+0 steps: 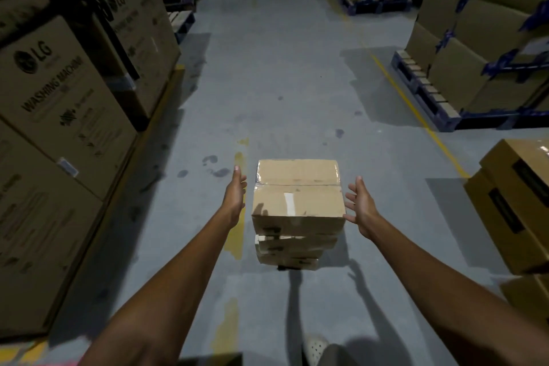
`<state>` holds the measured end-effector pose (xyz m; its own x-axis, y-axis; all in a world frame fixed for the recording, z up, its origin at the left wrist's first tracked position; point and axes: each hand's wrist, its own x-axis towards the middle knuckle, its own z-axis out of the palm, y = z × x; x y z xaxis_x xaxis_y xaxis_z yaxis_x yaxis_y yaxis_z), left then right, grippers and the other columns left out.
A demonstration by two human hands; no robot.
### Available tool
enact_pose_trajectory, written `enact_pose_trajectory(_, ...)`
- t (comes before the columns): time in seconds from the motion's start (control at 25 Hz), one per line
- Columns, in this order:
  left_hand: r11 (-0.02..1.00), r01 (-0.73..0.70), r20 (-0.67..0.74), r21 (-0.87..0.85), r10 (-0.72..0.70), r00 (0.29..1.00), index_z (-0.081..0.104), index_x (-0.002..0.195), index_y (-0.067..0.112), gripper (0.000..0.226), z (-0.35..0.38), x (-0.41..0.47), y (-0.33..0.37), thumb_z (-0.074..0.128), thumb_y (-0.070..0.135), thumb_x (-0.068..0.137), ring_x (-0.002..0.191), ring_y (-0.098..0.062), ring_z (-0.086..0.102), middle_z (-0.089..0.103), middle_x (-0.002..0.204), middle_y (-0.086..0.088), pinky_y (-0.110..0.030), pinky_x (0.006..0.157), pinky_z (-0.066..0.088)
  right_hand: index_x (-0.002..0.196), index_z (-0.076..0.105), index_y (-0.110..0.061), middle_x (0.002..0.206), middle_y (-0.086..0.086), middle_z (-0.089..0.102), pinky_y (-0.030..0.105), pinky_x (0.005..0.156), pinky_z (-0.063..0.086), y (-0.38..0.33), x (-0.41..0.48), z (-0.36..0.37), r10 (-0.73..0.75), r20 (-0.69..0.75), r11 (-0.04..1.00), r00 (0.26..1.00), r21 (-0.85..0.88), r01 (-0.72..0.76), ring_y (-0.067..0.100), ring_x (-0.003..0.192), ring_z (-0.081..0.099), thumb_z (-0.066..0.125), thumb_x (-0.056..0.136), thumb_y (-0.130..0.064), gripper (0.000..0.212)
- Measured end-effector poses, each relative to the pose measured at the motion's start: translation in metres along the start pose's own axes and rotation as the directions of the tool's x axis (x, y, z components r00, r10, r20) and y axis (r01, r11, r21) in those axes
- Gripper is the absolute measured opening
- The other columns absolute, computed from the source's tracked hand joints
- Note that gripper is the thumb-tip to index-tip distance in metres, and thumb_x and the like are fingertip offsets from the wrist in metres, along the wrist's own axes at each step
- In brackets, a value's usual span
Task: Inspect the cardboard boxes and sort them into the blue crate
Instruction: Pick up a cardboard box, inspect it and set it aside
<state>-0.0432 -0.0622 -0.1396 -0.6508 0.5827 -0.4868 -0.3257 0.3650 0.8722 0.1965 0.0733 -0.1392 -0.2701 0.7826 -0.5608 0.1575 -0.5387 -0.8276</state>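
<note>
A stack of several small cardboard boxes stands on the grey floor in the aisle. The top cardboard box [298, 196] is taped along its middle seam and has a white label strip. My left hand [235, 192] reaches out beside the box's left side, fingers straight, a small gap from it. My right hand [360, 203] is spread open at the box's right edge, close to or just touching its near right corner. Neither hand holds anything. No blue crate is in view.
Large washing-machine cartons [64, 104] line the left side of the aisle. Palletised cartons on blue pallets [427, 98] stand at the right and far back. More brown boxes [517, 202] sit close at the right. Yellow lines mark the floor. My shoe [315, 348] shows below.
</note>
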Motion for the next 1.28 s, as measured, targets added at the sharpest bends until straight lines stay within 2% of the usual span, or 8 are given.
enact_pose_trajectory(0.08, 0.999, 0.033, -0.031, 0.008, -0.033, 0.999, 0.03, 0.159, 0.012, 0.076, 0.011, 0.031, -0.028, 0.021, 0.064, 0.104, 0.15, -0.031, 0.032, 0.031, 0.164, -0.013, -0.051, 0.119, 0.026, 0.157, 0.035, -0.008, 0.157, 0.016, 0.041, 0.048, 0.116, 0.034, 0.023, 0.032, 0.001, -0.001, -0.024, 0.997, 1.0, -0.073, -0.001, 0.036, 0.145, 0.04, 0.019, 0.11, -0.053, 0.067)
enact_pose_trajectory(0.24, 0.989, 0.147, -0.016, 0.022, -0.146, 0.989, 0.024, 0.161, 0.015, 0.071, 0.033, 0.075, -0.078, 0.015, 0.059, 0.106, 0.151, -0.03, 0.028, 0.03, 0.164, -0.011, -0.046, 0.121, 0.021, 0.158, 0.036, -0.014, 0.161, 0.009, 0.039, 0.052, 0.122, 0.029, 0.089, 0.118, -0.008, 0.023, 0.017, 0.971, 1.0, -0.237, -0.018, 0.035, 0.147, 0.037, 0.018, 0.079, -0.095, 0.114)
enact_pose_trajectory(0.44, 0.987, 0.157, 0.004, 0.034, -0.157, 0.988, 0.042, 0.154, 0.009, 0.08, 0.031, 0.095, -0.084, 0.016, 0.066, 0.103, 0.144, -0.024, 0.038, 0.045, 0.155, -0.008, -0.044, 0.117, 0.025, 0.151, 0.048, -0.018, 0.15, 0.007, 0.052, 0.048, 0.11, 0.033, 0.07, 0.115, -0.004, 0.059, -0.002, 0.98, 0.998, -0.191, -0.059, 0.031, 0.138, 0.046, 0.023, 0.106, -0.062, 0.068)
enact_pose_trajectory(0.64, 0.999, -0.035, -0.088, 0.027, 0.038, 0.995, 0.07, 0.091, 0.026, 0.056, 0.018, 0.052, -0.004, 0.027, 0.059, 0.106, 0.082, -0.004, 0.058, 0.067, 0.092, 0.01, -0.031, 0.069, 0.04, 0.107, 0.066, -0.01, 0.103, 0.007, 0.063, 0.051, 0.093, 0.044, -0.009, 0.083, -0.003, -0.111, -0.037, 0.977, 0.993, -0.188, 0.102, 0.018, 0.081, 0.056, 0.032, 0.108, -0.054, 0.056)
enact_pose_trajectory(0.84, 0.985, -0.171, -0.206, -0.014, 0.165, 0.965, 0.074, 0.115, 0.019, 0.043, -0.035, -0.027, 0.039, 0.045, 0.05, 0.105, 0.098, -0.023, 0.074, 0.078, 0.105, -0.003, -0.034, 0.078, 0.06, 0.106, 0.07, -0.02, 0.112, 0.012, 0.074, 0.059, 0.089, 0.059, -0.053, 0.033, 0.015, -0.175, 0.047, 0.976, 0.983, -0.121, 0.179, 0.029, 0.095, 0.071, 0.055, 0.084, -0.073, 0.06)
enact_pose_trajectory(1.04, 0.954, -0.257, -0.336, -0.156, 0.194, 0.922, 0.063, 0.136, 0.02, 0.038, -0.11, -0.125, 0.035, 0.053, 0.036, 0.103, 0.106, -0.023, 0.072, 0.074, 0.121, -0.005, -0.039, 0.089, 0.059, 0.101, 0.071, -0.026, 0.102, -0.008, 0.074, 0.029, 0.085, 0.054, -0.061, -0.041, 0.083, -0.262, 0.313, 0.949, 0.913, -0.085, 0.302, 0.014, 0.097, 0.068, 0.058, 0.103, -0.038, 0.018)
enact_pose_trajectory(1.16, 0.928, -0.33, -0.492, -0.172, 0.209, 0.845, 0.055, 0.146, 0.022, 0.055, -0.166, -0.189, 0.025, 0.06, 0.042, 0.095, 0.119, -0.02, 0.067, 0.069, 0.132, -0.002, -0.043, 0.104, 0.052, 0.1, 0.074, -0.024, 0.096, -0.011, 0.076, 0.025, 0.079, 0.049, -0.062, -0.086, 0.142, -0.231, 0.496, 0.931, 0.837, -0.137, 0.338, 0.009, 0.093, 0.068, 0.056, 0.105, -0.034, 0.02)
enact_pose_trajectory(1.28, 0.913, -0.388, -0.635, -0.127, 0.226, 0.739, 0.059, 0.138, 0.028, 0.036, -0.217, -0.253, 0.01, 0.054, 0.034, 0.103, 0.115, -0.015, 0.068, 0.072, 0.125, 0.002, -0.034, 0.098, 0.054, 0.096, 0.076, -0.027, 0.095, -0.013, 0.076, 0.031, 0.08, 0.05, -0.061, -0.137, 0.202, -0.214, 0.64, 0.901, 0.738, -0.163, 0.403, 0.009, 0.09, 0.068, 0.059, 0.1, -0.046, 0.025)
